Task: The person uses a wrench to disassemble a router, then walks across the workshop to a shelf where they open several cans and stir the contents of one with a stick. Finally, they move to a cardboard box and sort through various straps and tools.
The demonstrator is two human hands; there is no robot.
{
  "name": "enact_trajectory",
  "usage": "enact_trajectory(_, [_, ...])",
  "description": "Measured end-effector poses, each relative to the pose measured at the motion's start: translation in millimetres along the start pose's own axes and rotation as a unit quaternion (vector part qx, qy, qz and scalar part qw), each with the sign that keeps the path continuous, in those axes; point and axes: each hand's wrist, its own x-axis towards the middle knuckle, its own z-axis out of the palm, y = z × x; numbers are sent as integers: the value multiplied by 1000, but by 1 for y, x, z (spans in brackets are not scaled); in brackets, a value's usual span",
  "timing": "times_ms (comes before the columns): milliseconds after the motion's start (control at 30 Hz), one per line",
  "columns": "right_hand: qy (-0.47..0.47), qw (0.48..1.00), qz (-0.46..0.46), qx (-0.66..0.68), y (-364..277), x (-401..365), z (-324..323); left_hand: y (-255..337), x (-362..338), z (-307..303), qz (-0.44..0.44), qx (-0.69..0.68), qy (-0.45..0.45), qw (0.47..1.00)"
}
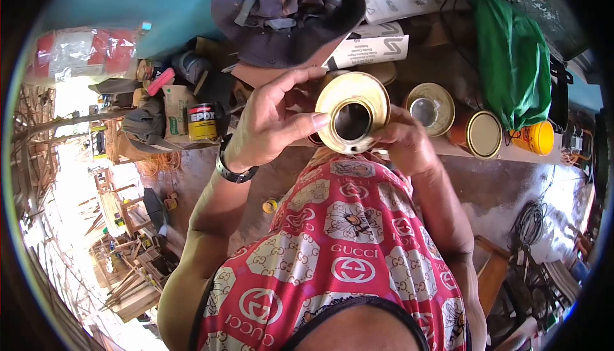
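Between my two hands is a metal tin can [327, 95], tilted so that its pale yellowish rim and round opening face me. Inside, it looks dark and I cannot make out any contents. My left hand [276, 117] grips the can from the left, thumb on the rim and fingers behind it. From the lower right, my right hand [409, 140] holds its edge with the fingertips; part of those fingers is hidden behind the can. A second open can [433, 109] stands just right of my right hand. Beside it is a can with a golden round end [484, 135].
A shelf along the wall bears a dark hat [281, 31], a green bag [511, 60], a yellow container [537, 138] and printed white boxes [374, 47]. An EPOXY can [203, 122] is at left. Coiled cable [529, 223] lies lower right; wood pieces [131, 280] lie lower left.
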Motion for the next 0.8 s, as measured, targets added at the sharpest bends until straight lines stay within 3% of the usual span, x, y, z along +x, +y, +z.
enact_trajectory(67, [-29,991,-7,-128,-17,-3,-19,-22,2,4,-9,-61,-11,998])
enact_trajectory(133, [-40,936,-25,-350,-42,-4,-41,-30,4,11,-115,-199,-23,973])
enact_trajectory(167, [-161,805,-282,-497,-37,9,-69,-27,6,20,-151,-212,-40,965])
enact_trajectory(200, [-169,793,-157,-564,-64,0,-53,-32,9,26,-154,-213,-57,963])
enact_trajectory(267, [-132,804,-61,-576,-98,-6,-22,-46,15,35,-172,-227,-93,954])
enact_trajectory(300, [-114,728,-147,-660,-92,0,-48,-45,17,42,-166,-241,-101,951])
enact_trajectory(333, [-75,728,-115,-671,-100,-8,-31,-48,19,48,-166,-241,-111,950])
enact_trajectory(400, [-97,853,-76,-507,-107,-5,-18,-54,23,58,-106,-271,-100,952])
enact_trajectory(433, [-94,851,-78,-510,-108,-6,-18,-49,24,62,-98,-293,-86,947])
enact_trajectory(500, [35,851,-177,-494,-106,-7,-18,-54,27,67,-68,-282,-52,956])
enact_trajectory(533, [33,849,-180,-496,-107,-9,-17,-57,30,66,-38,-271,-15,962])
enact_trajectory(600, [143,885,-227,-380,-105,-14,-14,-57,33,60,-37,-244,-20,969])
enact_trajectory(633, [180,879,-239,-371,-103,-19,-11,-54,35,61,-24,-274,-13,961])
enact_trajectory(733, [220,854,-272,-386,-94,-29,-13,-50,39,60,-4,-305,10,952])
enact_trajectory(800, [204,868,-267,-366,-87,-33,-17,-41,40,58,10,-312,48,949])
